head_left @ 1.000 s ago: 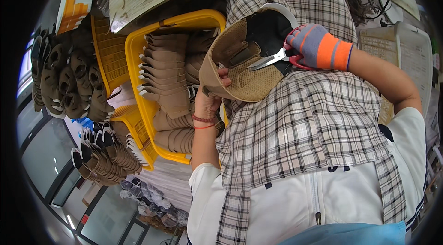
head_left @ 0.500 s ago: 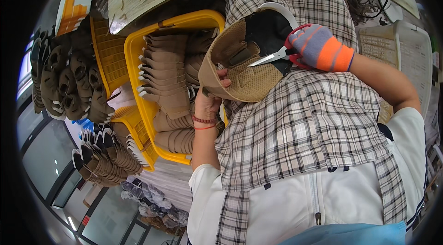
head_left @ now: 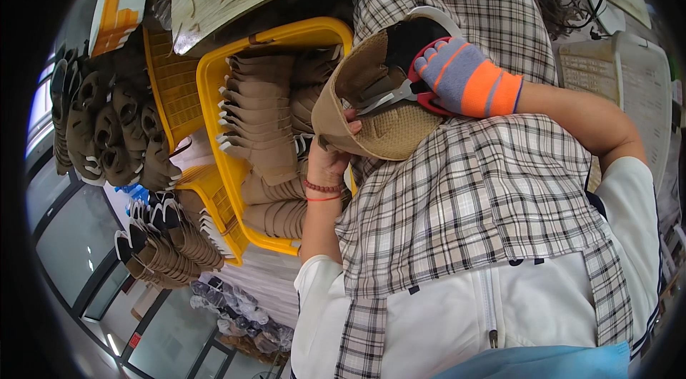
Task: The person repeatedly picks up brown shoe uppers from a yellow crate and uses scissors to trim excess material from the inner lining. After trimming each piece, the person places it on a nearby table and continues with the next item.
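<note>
A brown cap, turned with its inside showing, rests over my lap; woven tan lining covers the near part and a white-edged brim points away. My bare left hand grips the cap's left side, fingers over the rim and the rest hidden behind the cloth. In a grey and orange glove, my right hand is closed round the red handles of a pair of scissors. The scissor blades reach into the cap, their tips close to my left fingers. Whether they touch the lining I cannot tell.
A yellow basket at my left holds stacked brown caps. More caps sit in rows beyond it, and others hang at the far left. A table edge runs ahead; a white crate stands at the right.
My right hand has moved left with the scissors, taking the blades deeper into the cap toward my left fingers. My left hand still holds the cap almost in place.
</note>
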Motion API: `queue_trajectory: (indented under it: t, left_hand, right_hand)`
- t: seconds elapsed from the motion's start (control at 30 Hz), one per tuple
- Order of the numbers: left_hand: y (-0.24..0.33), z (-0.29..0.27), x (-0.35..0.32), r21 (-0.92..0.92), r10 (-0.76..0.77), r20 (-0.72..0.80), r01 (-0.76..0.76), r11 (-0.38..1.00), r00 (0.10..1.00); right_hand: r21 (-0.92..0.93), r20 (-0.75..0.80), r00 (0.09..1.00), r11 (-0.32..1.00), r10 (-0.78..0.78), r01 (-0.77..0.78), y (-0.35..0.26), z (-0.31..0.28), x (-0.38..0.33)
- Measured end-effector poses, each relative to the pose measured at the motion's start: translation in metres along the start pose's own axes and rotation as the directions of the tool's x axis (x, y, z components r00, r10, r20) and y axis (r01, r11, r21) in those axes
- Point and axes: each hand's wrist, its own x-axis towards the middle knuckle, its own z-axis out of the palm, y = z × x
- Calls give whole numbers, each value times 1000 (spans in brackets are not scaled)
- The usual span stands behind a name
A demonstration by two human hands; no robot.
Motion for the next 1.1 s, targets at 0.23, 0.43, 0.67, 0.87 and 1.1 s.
queue_trajectory:
  t: [0.23, 0.43, 0.67, 0.87, 1.1]
  left_hand:
    - [-5, -1, 2, -3, -12, 7, 12, 1000, 1000]
    - [-1, 13, -5, 7, -20, 64, 20, 1000, 998]
    - [-7, 12, -5, -7, 8, 90, -7, 1000, 996]
    - [-8, 13, -8, -10, 12, 63, -11, 1000, 998]
    - [-13, 7, -5, -34, 28, 43, -26, 999, 999]
  right_hand:
    - [48, 85, 995, 997, 49, -53, 3, -5, -2]
    - [100, 88, 996, 994, 27, -36, 28, -9, -12]
    - [98, 121, 993, 995, 12, -24, 35, -6, -5]
    - [67, 159, 986, 997, -41, 30, 20, -13, 9]
    - [78, 257, 966, 997, -8, -12, 12, -8, 17]
